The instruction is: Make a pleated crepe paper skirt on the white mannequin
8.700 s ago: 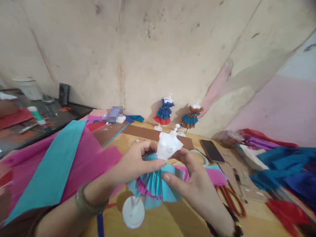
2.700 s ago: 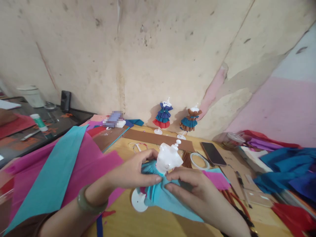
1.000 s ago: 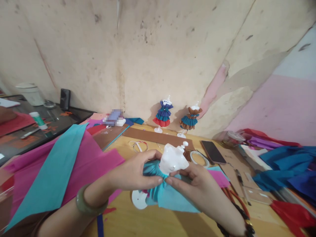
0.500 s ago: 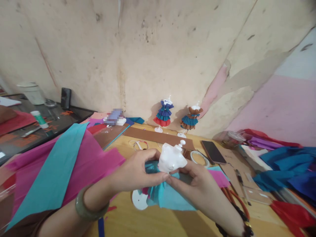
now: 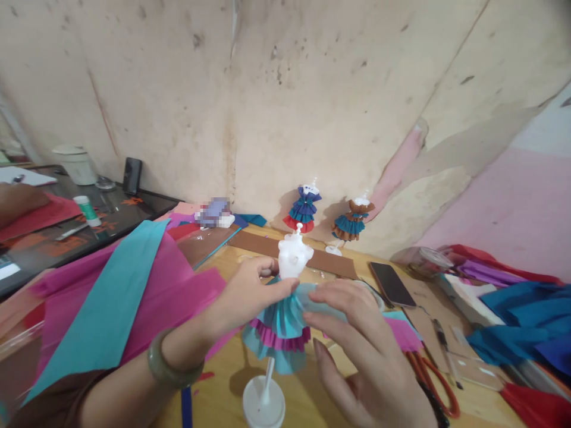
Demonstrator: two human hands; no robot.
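Observation:
A small white dress form (image 5: 294,255) on a round stand (image 5: 264,399) is tilted slightly in front of me. It wears a ruffled crepe paper skirt (image 5: 282,315) in turquoise and magenta tiers. My left hand (image 5: 259,294) grips the form at the waist, thumb in front on the top turquoise ruffle and fingers behind. Beside the waist, a loose end of turquoise paper (image 5: 312,297) sticks out to the right. My right hand (image 5: 361,339) is at that end with its fingers apart, the fingertips over the paper; whether they press on it I cannot tell.
Two dressed forms, one blue (image 5: 304,205) and one brown (image 5: 354,220), stand by the wall. Magenta sheets (image 5: 178,297) and a turquoise strip (image 5: 102,303) lie left. Rightward are a phone (image 5: 392,283), orange-handled scissors (image 5: 439,386) and folded paper. Another person's hand (image 5: 20,205) is far left.
The form has gone from leaning toward me to nearly upright, showing its skirt and stand. My right hand has left its pinch at the waist and spread its fingers.

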